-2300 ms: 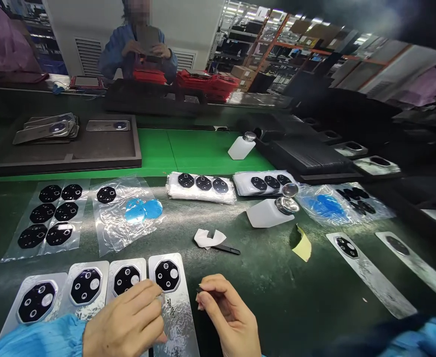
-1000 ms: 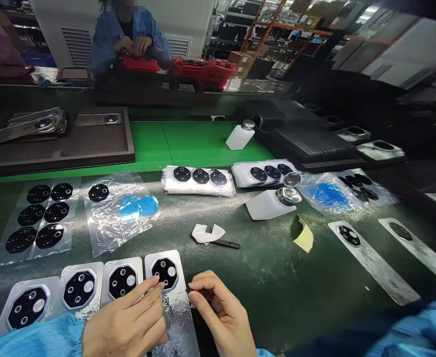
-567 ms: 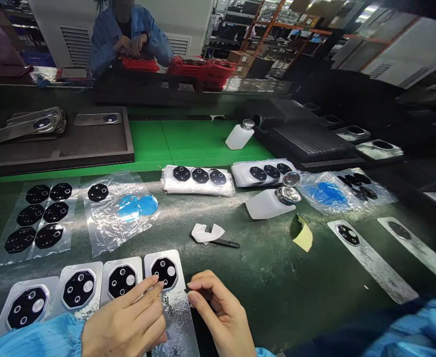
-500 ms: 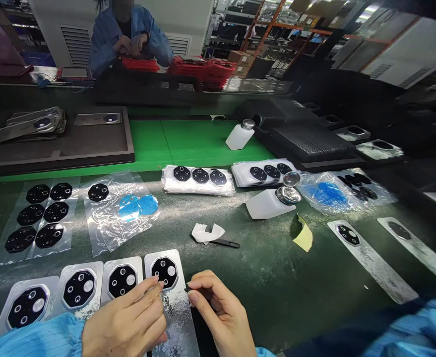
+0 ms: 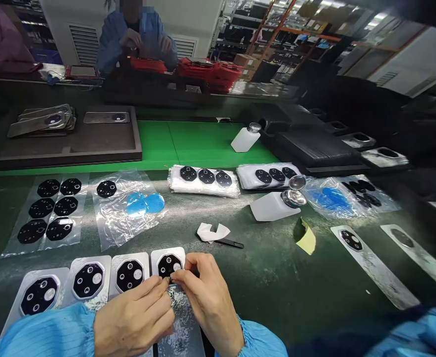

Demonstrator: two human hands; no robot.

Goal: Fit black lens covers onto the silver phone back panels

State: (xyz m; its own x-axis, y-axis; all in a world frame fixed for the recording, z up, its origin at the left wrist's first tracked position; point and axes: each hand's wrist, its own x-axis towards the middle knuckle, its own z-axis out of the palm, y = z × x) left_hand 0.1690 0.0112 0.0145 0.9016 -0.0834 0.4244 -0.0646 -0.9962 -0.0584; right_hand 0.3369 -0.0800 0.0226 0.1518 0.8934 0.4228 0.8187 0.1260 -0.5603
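Note:
Four silver plates with black octagonal discs stand in a row at the lower left. My left hand (image 5: 138,315) rests over the lower part of the rightmost plate (image 5: 182,317), its fingertips closed at the bottom edge of the black disc (image 5: 168,264). Thumb and forefinger of my right hand (image 5: 208,292) pinch at the same edge, touching the left fingertips. Anything between the fingers is too small to name. Beside them lies the third plate (image 5: 129,272), partly under my left hand.
Ahead lie black tweezers (image 5: 230,243) with white paper, a white bottle (image 5: 273,206), stacked disc sheets (image 5: 205,181), plastic bags (image 5: 124,210) and a yellow piece (image 5: 307,238). A tray (image 5: 106,144) is at the back left. A person in blue sits opposite; a blue sleeve shows lower right.
My right hand has moved left onto the rightmost plate and now meets my left fingertips at the disc's lower edge. The whole view has shifted slightly.

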